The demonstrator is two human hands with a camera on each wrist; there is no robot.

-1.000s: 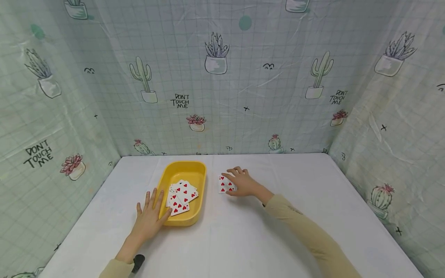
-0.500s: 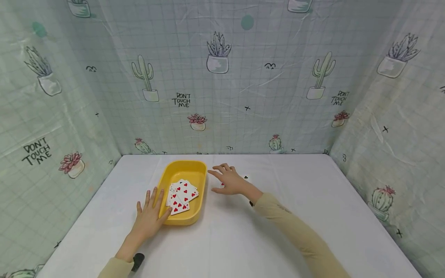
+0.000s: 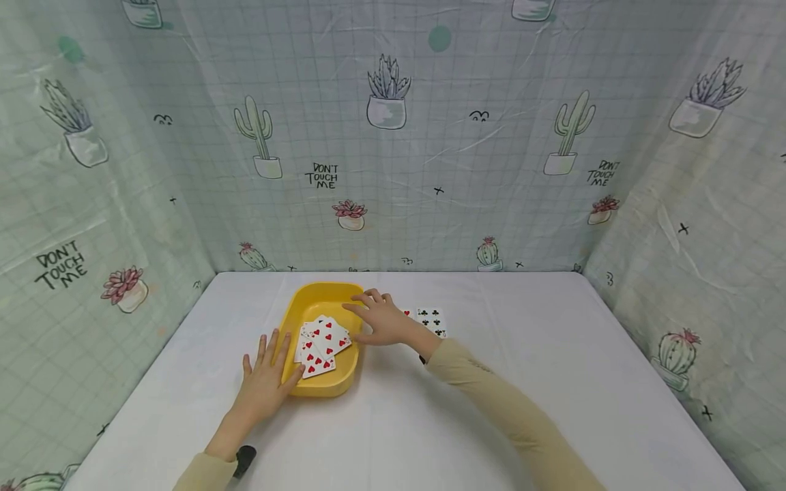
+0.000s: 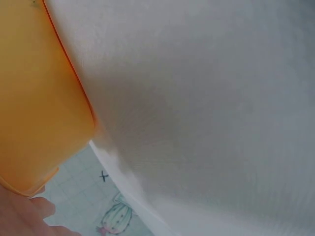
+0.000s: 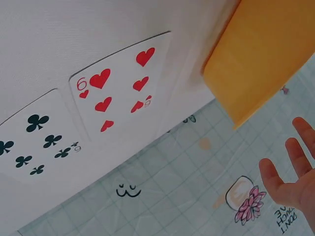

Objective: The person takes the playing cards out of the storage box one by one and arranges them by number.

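Observation:
A yellow tray (image 3: 328, 290) stands on the white table with several overlapping playing cards (image 3: 325, 341) in it, hearts showing on top. My left hand (image 3: 263, 385) rests at the tray's left rim with fingers spread. Over the right rim hovers my right hand (image 3: 383, 322), its fingers loosely extended and holding nothing. Just right of the tray a six of hearts (image 5: 118, 91) lies face up, mostly covered by the right hand in the head view. Beside it is a six of clubs (image 3: 432, 319), partly hidden by the right forearm.
The white table (image 3: 393, 436) meets a patterned cloth backdrop (image 3: 430, 225) at its back edge. Similar cloth hangs on the left and right sides.
My right hand has moved left, from above the cards on the table to the tray's right rim. This uncovered the six of clubs. The left hand has stayed in place.

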